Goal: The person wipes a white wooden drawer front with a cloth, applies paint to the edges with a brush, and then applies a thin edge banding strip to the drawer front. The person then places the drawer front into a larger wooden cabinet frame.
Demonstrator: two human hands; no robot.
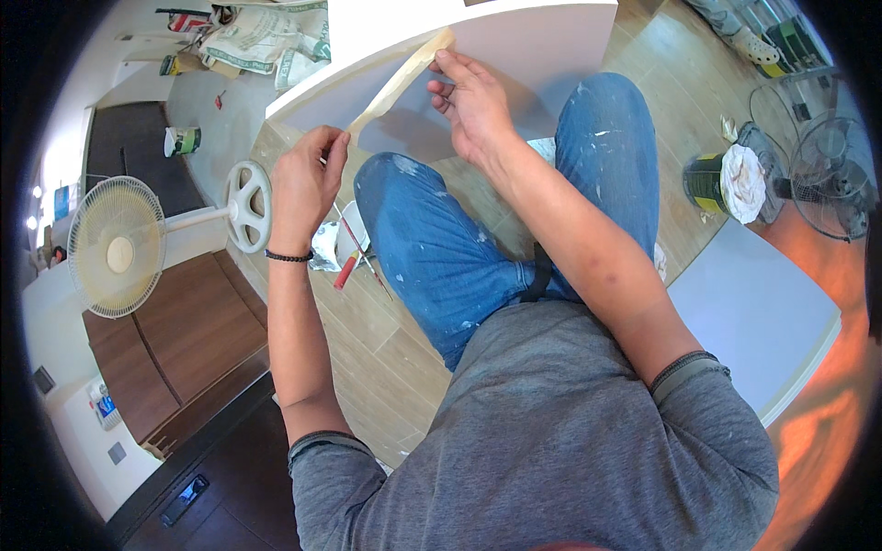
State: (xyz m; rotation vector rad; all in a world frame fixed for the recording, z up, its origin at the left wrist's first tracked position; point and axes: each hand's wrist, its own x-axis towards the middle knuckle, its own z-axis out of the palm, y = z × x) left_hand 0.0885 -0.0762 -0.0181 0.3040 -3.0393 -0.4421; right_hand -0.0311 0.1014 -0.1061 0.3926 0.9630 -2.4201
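Note:
A strip of cream masking tape (397, 84) stretches between my two hands in front of a pale panel (533, 55) with a white edge. My left hand (310, 179) pinches the strip's lower end between thumb and fingers, near the panel's left corner. Higher up and to the right, my right hand (473, 108) grips the other end between thumb and forefinger, its remaining fingers loosely curled. The tape looks slightly twisted and runs close along the panel's edge; I cannot tell whether it touches. Below my left hand, a red-handled tool (346, 270) lies by a white container (353, 226).
My bent knees in blue jeans (606, 138) flank the panel's near side. A standing fan (118, 248) lies to the left. Paint cans (706, 182) and another fan (831, 174) stand at right, near a second pale panel (758, 303). Sacks (266, 37) lie far left.

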